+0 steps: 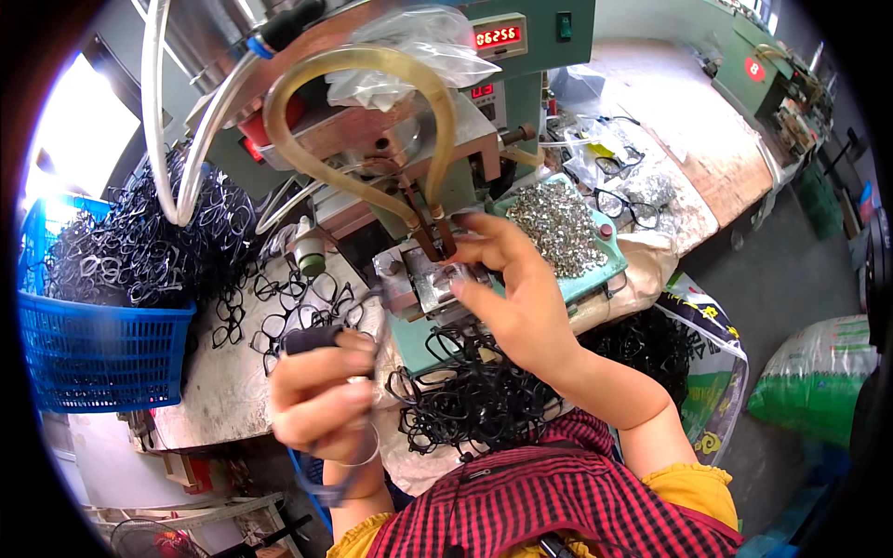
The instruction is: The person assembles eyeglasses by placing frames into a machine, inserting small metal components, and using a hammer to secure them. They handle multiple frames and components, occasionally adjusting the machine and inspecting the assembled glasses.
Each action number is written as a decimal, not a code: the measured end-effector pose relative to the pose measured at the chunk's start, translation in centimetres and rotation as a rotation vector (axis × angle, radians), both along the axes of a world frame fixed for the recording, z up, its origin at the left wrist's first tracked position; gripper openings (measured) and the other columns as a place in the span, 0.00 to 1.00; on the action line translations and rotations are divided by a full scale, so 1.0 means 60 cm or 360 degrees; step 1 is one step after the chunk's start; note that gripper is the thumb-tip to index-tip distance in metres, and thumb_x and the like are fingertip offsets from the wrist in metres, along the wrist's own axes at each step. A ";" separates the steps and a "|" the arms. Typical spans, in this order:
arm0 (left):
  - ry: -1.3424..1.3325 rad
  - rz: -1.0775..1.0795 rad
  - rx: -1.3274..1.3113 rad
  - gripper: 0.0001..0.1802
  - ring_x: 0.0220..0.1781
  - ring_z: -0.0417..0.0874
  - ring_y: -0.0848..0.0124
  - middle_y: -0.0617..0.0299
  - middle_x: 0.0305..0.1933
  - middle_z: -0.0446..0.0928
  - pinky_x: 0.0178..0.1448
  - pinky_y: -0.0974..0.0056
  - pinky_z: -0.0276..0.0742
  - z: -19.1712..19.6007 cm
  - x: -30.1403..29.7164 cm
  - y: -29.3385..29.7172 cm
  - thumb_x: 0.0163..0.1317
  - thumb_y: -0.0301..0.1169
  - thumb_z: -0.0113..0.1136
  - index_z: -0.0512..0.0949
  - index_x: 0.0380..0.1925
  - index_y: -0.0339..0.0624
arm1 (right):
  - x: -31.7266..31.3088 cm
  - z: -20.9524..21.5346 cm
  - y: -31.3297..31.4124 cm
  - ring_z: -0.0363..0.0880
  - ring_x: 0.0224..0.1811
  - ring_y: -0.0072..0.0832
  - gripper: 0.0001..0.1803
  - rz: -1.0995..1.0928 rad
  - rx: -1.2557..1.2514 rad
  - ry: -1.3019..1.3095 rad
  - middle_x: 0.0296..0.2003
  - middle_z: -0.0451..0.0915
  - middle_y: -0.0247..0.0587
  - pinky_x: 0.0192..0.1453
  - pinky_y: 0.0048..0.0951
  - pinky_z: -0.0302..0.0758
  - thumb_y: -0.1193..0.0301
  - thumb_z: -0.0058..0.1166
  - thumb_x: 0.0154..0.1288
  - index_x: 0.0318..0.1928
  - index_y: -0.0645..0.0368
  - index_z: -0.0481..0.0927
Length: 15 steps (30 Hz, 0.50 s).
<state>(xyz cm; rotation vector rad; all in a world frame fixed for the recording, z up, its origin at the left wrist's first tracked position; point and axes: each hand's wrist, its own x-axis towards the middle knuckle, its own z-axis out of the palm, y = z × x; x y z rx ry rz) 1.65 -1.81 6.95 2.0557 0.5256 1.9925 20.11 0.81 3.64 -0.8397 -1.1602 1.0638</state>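
My left hand, with a black cover on a finger, is closed around a dark eyeglass frame smeared by motion. It is left of the machine's metal fixture. My right hand reaches to that fixture, thumb and index finger bent close together beneath two dark electrode tips. Anything pinched there is too small to make out. Thick yellowish hoses loop down to the tips. Just below the fixture lies a heap of black eyeglass frames.
A turquoise tray of small metal parts stands right of the machine. At the left, a blue basket overflows with black frames. Loose frames lie on the table beside it. A green-and-white sack is on the floor.
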 end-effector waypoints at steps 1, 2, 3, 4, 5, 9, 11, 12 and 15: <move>0.0142 -0.0009 -0.0096 0.07 0.38 0.85 0.60 0.57 0.35 0.82 0.45 0.55 0.82 -0.003 0.004 -0.002 0.61 0.37 0.68 0.84 0.28 0.49 | 0.006 0.000 -0.004 0.80 0.56 0.30 0.27 -0.0014 0.0141 -0.0147 0.50 0.83 0.46 0.64 0.33 0.71 0.78 0.57 0.62 0.63 0.66 0.70; 0.0420 0.0018 -0.0063 0.08 0.39 0.85 0.61 0.61 0.38 0.84 0.50 0.53 0.80 -0.018 0.005 0.006 0.51 0.37 0.74 0.87 0.31 0.51 | 0.022 -0.007 -0.006 0.80 0.57 0.33 0.26 -0.0050 0.0170 -0.0277 0.50 0.83 0.47 0.64 0.34 0.71 0.78 0.57 0.62 0.61 0.65 0.72; 0.0618 0.0029 -0.0112 0.13 0.39 0.84 0.62 0.64 0.41 0.85 0.51 0.52 0.79 -0.020 0.010 0.006 0.46 0.34 0.77 0.89 0.35 0.52 | 0.036 -0.008 0.000 0.80 0.57 0.35 0.24 -0.0052 0.0206 -0.0404 0.50 0.83 0.47 0.64 0.36 0.72 0.77 0.57 0.62 0.60 0.64 0.74; 0.0734 0.0020 -0.0108 0.16 0.40 0.82 0.63 0.66 0.41 0.85 0.52 0.53 0.79 -0.028 0.020 0.013 0.44 0.32 0.78 0.89 0.37 0.54 | 0.053 -0.011 0.009 0.80 0.57 0.38 0.23 -0.0051 0.0242 -0.0530 0.51 0.83 0.48 0.64 0.37 0.72 0.77 0.57 0.61 0.59 0.63 0.76; 0.0812 0.0063 -0.0072 0.17 0.41 0.82 0.63 0.67 0.42 0.85 0.53 0.53 0.79 -0.040 0.029 0.019 0.44 0.32 0.78 0.89 0.37 0.54 | 0.074 -0.027 0.030 0.79 0.58 0.44 0.17 -0.0310 0.0505 -0.0888 0.52 0.83 0.49 0.66 0.41 0.72 0.74 0.59 0.59 0.50 0.61 0.83; 0.0961 0.0120 0.0062 0.14 0.41 0.81 0.63 0.66 0.42 0.85 0.52 0.53 0.77 -0.066 0.037 0.041 0.47 0.33 0.76 0.90 0.37 0.52 | 0.160 -0.132 0.073 0.66 0.70 0.53 0.14 -0.0945 0.0075 -0.1964 0.61 0.76 0.56 0.73 0.50 0.64 0.69 0.65 0.56 0.44 0.56 0.87; 0.0944 0.0075 0.0041 0.14 0.40 0.81 0.63 0.67 0.42 0.85 0.52 0.53 0.77 -0.063 0.036 0.044 0.48 0.33 0.76 0.90 0.37 0.52 | 0.181 -0.156 0.075 0.68 0.70 0.51 0.12 -0.0975 0.0137 -0.1843 0.60 0.77 0.54 0.73 0.47 0.65 0.69 0.69 0.54 0.40 0.54 0.88; 0.0946 0.0073 0.0033 0.14 0.40 0.81 0.63 0.67 0.42 0.85 0.51 0.53 0.77 -0.059 0.033 0.045 0.48 0.33 0.76 0.90 0.37 0.52 | 0.187 -0.164 0.079 0.68 0.69 0.50 0.10 -0.0953 0.0203 -0.1776 0.60 0.78 0.53 0.73 0.46 0.65 0.69 0.69 0.52 0.38 0.54 0.88; 0.0997 0.0036 0.0009 0.14 0.40 0.81 0.62 0.66 0.43 0.85 0.51 0.54 0.77 -0.054 0.028 0.045 0.48 0.34 0.76 0.90 0.38 0.52 | 0.195 -0.175 0.077 0.72 0.67 0.48 0.06 -0.1001 0.0276 -0.1758 0.58 0.81 0.48 0.71 0.44 0.67 0.71 0.69 0.51 0.32 0.55 0.88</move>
